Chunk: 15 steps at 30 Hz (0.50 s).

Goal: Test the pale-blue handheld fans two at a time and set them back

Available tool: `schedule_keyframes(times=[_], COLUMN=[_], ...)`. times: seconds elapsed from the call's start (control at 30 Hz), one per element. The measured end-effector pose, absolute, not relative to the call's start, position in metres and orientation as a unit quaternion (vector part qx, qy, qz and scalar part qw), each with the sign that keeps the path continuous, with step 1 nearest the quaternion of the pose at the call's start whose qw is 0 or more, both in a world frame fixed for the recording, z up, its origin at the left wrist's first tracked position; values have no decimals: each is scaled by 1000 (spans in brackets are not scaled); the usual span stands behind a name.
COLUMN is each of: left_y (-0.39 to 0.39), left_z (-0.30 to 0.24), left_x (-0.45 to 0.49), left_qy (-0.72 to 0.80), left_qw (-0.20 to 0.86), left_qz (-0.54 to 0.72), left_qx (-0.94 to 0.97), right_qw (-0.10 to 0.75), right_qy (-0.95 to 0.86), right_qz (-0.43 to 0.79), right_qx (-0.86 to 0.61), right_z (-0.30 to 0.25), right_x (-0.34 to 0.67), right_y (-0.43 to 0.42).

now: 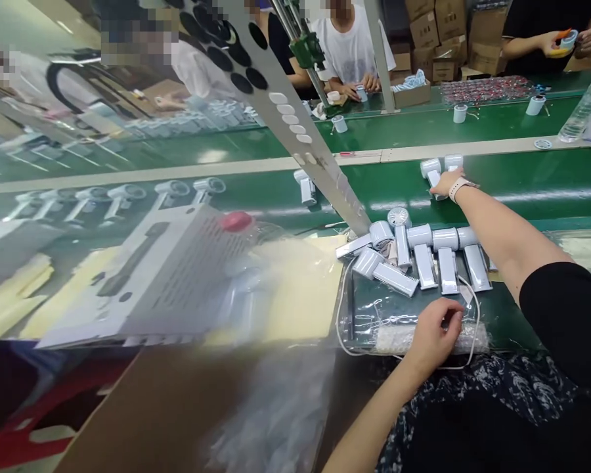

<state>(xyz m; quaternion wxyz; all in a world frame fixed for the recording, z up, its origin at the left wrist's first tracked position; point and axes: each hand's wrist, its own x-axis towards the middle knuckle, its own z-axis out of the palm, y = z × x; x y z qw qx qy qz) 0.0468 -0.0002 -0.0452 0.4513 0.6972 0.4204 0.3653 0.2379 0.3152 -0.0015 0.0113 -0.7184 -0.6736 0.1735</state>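
Handheld fans [425,266] lie loose on a plastic sheet [374,322], none wrapped that we can see. Our left hand [436,332] curls over bubble wrap [467,338], grip unclear; our right hand [446,184] rests open on further fans [431,169] on the green belt [522,180]. A co-worker's hands [354,87] handle another fan beyond.

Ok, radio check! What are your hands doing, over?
Right hand on white handheld fan. Left hand on bubble wrap. White cable looped beside it.
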Motion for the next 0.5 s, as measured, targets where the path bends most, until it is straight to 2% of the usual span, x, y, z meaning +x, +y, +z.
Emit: schedule_keyframes(times=[0.1,0.3,0.4,0.5], left_y=[8,25,30,38], left_z=[-50,-56,-38,-14], left_x=[41,44,53,59], left_qy=[401,389,346,290], left_qw=[508,604,636,639], left_qz=[376,445,548,649], left_qx=[663,534,419,293], right_qw=[30,113,161,155], right_qy=[-647,-709,-808,-870], right_qz=[196,253,213,156], right_qx=[-736,-649,-524,-441], right_z=[19,71,84,84], right_x=[257,259,239,216], right_y=[297,218,152,89])
